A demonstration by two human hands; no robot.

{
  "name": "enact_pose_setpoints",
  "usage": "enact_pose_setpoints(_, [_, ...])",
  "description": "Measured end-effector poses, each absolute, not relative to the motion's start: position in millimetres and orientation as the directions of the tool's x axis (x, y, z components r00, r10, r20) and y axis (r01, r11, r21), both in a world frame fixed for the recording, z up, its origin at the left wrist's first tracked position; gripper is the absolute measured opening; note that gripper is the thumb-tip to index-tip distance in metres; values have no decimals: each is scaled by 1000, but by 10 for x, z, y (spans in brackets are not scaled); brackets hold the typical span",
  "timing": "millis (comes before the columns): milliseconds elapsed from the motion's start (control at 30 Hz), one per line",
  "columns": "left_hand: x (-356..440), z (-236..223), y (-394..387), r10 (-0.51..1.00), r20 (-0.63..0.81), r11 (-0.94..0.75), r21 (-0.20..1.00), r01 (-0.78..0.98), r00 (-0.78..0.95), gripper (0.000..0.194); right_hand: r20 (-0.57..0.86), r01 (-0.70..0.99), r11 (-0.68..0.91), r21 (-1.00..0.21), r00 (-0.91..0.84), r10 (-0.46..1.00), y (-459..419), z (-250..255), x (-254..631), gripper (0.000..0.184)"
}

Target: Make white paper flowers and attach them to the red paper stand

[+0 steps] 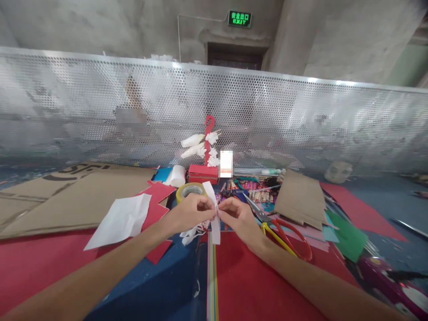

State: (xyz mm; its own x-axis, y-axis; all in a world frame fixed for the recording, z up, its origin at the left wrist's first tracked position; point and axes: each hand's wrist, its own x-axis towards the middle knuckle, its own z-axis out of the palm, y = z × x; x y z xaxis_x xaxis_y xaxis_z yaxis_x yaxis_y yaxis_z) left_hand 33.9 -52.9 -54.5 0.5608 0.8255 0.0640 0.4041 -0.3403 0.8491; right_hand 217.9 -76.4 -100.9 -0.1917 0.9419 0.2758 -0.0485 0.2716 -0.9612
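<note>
My left hand (193,211) and my right hand (236,216) meet over the middle of the table, both pinching a narrow white paper strip (214,209) that stands upright between the fingertips. Below the left hand hangs a bit of crumpled white paper (190,234). A roll of yellowish tape (190,191) lies just behind the left hand. Scissors with yellow and red handles (281,232) lie to the right of my right hand.
A white sheet (122,219) and red paper pieces (157,200) lie on brown cardboard (70,196) at the left. A red box with white paper flowers (203,173) stands at the back, before a perforated metal screen (301,120). Cardboard (301,198), green paper (347,236) and sticks lie at the right.
</note>
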Motion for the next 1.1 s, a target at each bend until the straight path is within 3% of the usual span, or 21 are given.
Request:
enact_pose_setpoints(733, [333, -538, -545, 806, 26, -305, 874, 378, 591, 23, 329, 8, 335, -942, -171, 929, -768, -1015, 2192, 14])
enact_pose_setpoints(1100, [342, -649, -580, 843, 59, -382, 764, 519, 534, 25, 389, 97, 409, -907, -178, 904, -815, -1024, 2178, 10])
